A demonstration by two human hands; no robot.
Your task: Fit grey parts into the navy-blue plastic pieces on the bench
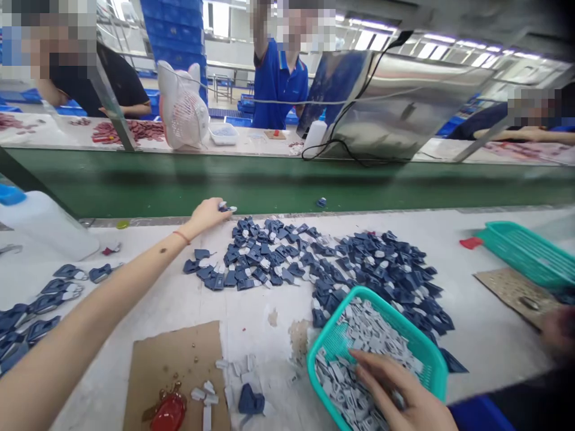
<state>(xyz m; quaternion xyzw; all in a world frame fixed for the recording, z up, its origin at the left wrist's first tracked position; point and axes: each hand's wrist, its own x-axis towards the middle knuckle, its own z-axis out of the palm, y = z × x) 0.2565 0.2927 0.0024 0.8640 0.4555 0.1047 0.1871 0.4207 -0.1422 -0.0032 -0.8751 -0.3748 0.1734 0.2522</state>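
Note:
At the belt-side edge of the table, my left hand [209, 216] is closed on a small navy-and-white plastic part [227, 208]. My right hand [399, 389] is over a teal basket [378, 294], its fingers stretched out and slightly apart among small light-grey plastic pieces [381, 332]. Whether a piece lies under those fingers is hidden. Between my hands spreads a heap of navy parts with whitish pieces on them [265, 254]. Near the front, a single navy part [250, 399] lies beside a few loose grey pieces [242, 366].
A green conveyor belt [202, 179] runs behind the table, carrying one navy part [321, 202]. Cardboard [179, 347] bears a red lump [168, 413]. A white jug [49, 224] and more navy parts [49, 302] are at left; another teal basket [530, 251] is at right. People sit opposite.

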